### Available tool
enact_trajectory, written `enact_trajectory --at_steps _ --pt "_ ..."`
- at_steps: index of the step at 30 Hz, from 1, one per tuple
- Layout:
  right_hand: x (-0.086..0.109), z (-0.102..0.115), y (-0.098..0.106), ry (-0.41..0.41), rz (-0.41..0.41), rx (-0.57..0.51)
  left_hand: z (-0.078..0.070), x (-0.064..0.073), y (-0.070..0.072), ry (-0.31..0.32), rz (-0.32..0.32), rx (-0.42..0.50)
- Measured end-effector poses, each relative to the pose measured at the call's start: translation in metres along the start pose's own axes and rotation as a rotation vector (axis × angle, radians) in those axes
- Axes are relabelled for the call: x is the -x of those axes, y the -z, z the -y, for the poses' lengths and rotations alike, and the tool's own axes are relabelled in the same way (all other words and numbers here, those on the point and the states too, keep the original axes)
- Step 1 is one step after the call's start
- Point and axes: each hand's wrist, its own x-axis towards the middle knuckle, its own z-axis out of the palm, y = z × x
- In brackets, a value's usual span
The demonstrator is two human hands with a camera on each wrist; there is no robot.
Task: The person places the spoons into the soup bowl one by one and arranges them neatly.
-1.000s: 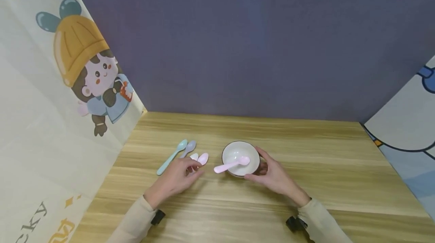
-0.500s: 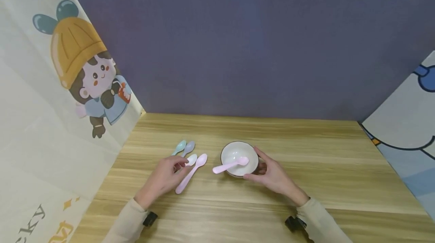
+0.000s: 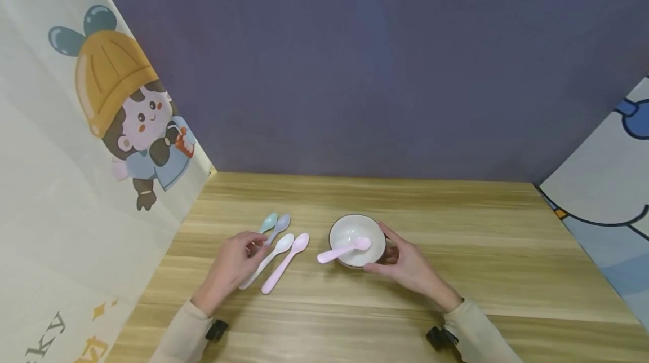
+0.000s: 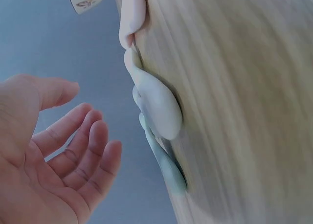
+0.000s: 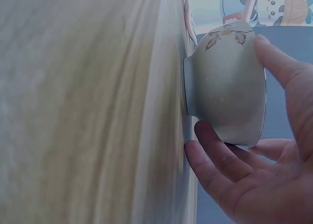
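Observation:
My right hand (image 3: 413, 264) holds a small white bowl (image 3: 347, 230), thumb at the rim and fingers curled against its side; floral sprigs show on its outer wall in the right wrist view. A pink spoon (image 3: 337, 253) lies in the bowl, its handle sticking out over the left rim. Over on the left, my left hand (image 3: 225, 267) hovers with loosely bent fingers and nothing in them. Beside it lie a white spoon (image 3: 283, 244) and another pink spoon (image 3: 287, 263). A lavender spoon (image 3: 281, 222) and a mint-green spoon (image 3: 269, 222) lie beyond its fingers, handles partly hidden.
The spoons and bowl are on a wood-grain table (image 3: 456, 222). A dark blue-grey panel (image 3: 375, 70) stands at the back edge. A cartoon-printed white sheet (image 3: 61, 154) borders the left side, and another printed sheet (image 3: 598, 177) the right.
My left hand has moved left, off the pink spoon and then past the white one, so both show in full. My right hand stays at the bowl.

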Motion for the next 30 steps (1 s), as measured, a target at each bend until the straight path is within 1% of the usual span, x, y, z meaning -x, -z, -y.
enact_trajectory --at_steps 6,9,16,23,30 --pt "0.0 -0.001 -0.001 -0.001 0.008 -0.007 0.007 0.001 0.006 0.022 -0.03 -0.021" --pt "0.001 -0.001 -0.001 -0.004 0.006 -0.001 0.01 0.001 0.008 0.044 -0.034 -0.029" --pt "0.001 0.0 -0.001 0.0 0.004 -0.008 0.017 0.0 0.014 0.1 -0.016 -0.012" --pt "0.001 -0.001 -0.001 -0.004 -0.011 -0.005 0.026 -0.002 0.018 0.129 0.013 -0.018" --pt "0.0 -0.001 -0.002 0.003 -0.009 -0.008 0.03 -0.002 0.019 0.14 0.034 -0.037"
